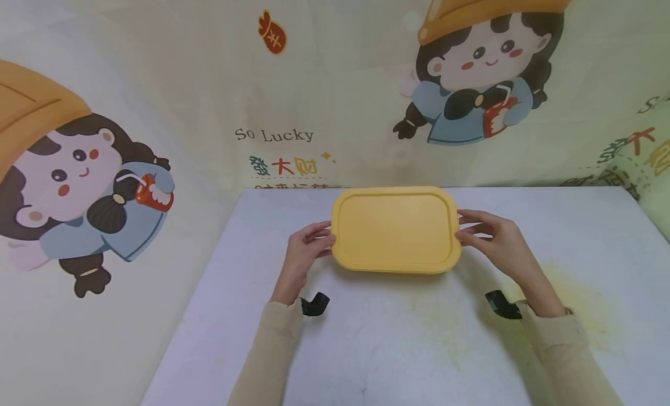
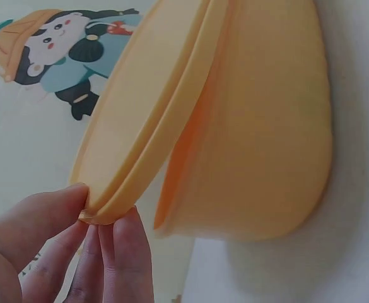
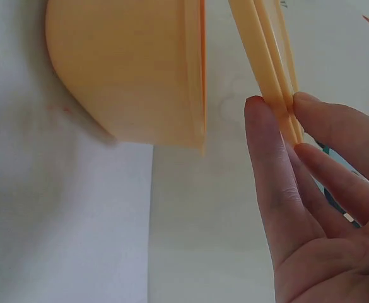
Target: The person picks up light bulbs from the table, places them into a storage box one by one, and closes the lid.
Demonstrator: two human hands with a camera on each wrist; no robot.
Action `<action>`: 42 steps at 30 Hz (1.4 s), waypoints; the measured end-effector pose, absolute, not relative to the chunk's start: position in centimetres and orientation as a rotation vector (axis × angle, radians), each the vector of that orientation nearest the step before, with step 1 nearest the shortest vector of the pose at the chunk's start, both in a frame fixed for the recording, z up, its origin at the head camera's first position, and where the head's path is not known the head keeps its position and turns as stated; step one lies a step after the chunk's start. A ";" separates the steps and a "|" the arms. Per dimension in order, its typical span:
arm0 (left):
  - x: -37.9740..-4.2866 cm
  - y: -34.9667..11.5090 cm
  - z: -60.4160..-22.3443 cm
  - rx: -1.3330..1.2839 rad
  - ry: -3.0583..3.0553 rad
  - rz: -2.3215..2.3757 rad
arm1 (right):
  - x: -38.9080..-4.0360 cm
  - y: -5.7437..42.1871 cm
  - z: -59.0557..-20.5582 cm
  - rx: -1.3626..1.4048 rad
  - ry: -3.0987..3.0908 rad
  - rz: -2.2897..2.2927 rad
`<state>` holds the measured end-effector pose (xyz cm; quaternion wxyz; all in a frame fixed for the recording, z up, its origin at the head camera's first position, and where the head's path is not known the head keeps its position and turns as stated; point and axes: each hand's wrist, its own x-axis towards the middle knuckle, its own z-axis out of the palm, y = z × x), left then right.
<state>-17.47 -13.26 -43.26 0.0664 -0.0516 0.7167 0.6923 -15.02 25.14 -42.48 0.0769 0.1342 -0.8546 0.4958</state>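
Note:
A yellow rectangular lid with rounded corners is held by its two short ends. My left hand pinches the left end between thumb and fingers, while my right hand pinches the right end. Under the lid stands a matching yellow container, which the lid hides in the head view. In both wrist views a gap shows between the lid's edge and the container's rim. The right wrist view shows the container's side wall apart from the lid.
The container stands on a white table with faint yellowish stains at the right. Behind the table hangs a pale backdrop printed with cartoon figures and lettering. A black wrist mount sticks out from the left sleeve, another black mount from the right.

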 end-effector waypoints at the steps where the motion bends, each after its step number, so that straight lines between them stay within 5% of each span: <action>1: -17.5 -13.2 -43.4 -0.157 2.168 2.078 | -15.1 25.2 -42.5 0.399 -2.566 1.484; 42: -19.2 -12.9 -45.1 -0.194 2.229 1.972 | -16.1 25.1 -44.0 0.341 -2.679 1.440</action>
